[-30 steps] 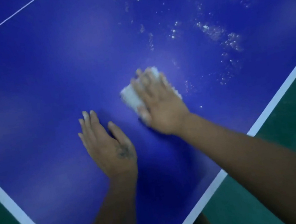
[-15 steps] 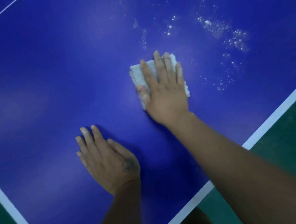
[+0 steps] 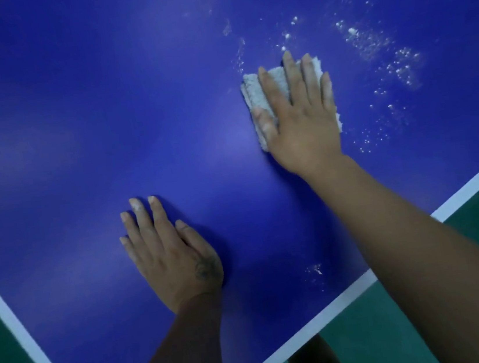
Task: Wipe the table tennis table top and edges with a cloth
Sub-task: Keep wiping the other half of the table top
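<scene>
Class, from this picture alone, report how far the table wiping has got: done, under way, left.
Done: the blue table top left of the cloth looks free of specks. Under way: the right hand presses the cloth flat beside the white specks; the left hand rests flat on the top. Left: those specks, a small patch near the white edge band, and the edges.

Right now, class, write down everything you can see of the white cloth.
The cloth is white and nubbly, like towelling, folded into a thick pad, its layers showing along the left edge. It lies flat on the blue table. The right hand presses on it with straight, spread fingers, covering most of it; only its left side, far end and ragged right edge show. White specks dot the table just beyond it.
</scene>
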